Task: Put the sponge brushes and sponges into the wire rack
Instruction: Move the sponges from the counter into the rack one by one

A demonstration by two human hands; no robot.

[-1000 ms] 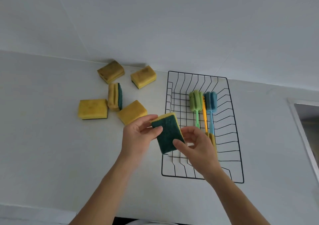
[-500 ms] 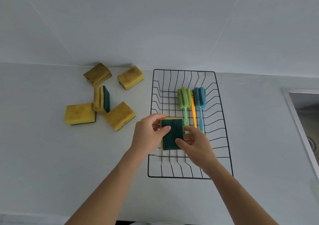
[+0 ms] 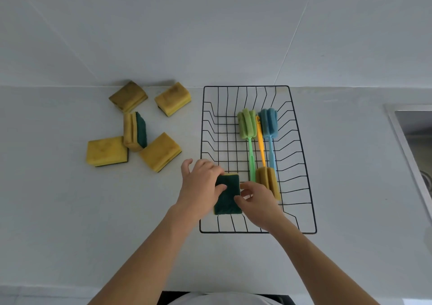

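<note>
A black wire rack (image 3: 304,155) lies on the grey counter. Inside it lie three sponge brushes: a green one (image 3: 246,123), a blue one (image 3: 268,123) and an orange-handled one with its yellow head (image 3: 267,179) toward me. A yellow sponge with a dark green scouring face (image 3: 228,197) sits low in the rack's near left part, green side up. My left hand (image 3: 199,185) grips its left edge and my right hand (image 3: 256,201) grips its right edge. Several more yellow sponges lie left of the rack, among them one standing on its side (image 3: 135,130).
A tiled wall rises behind the counter. A sink's edge (image 3: 404,145) shows at the far right. The loose sponges (image 3: 106,150) (image 3: 161,151) (image 3: 128,96) (image 3: 173,98) cluster between the wall and the rack's left side.
Both hands have lowered the green-faced sponge from above the rack's left rim down into the rack's near left part, turning it flat.
</note>
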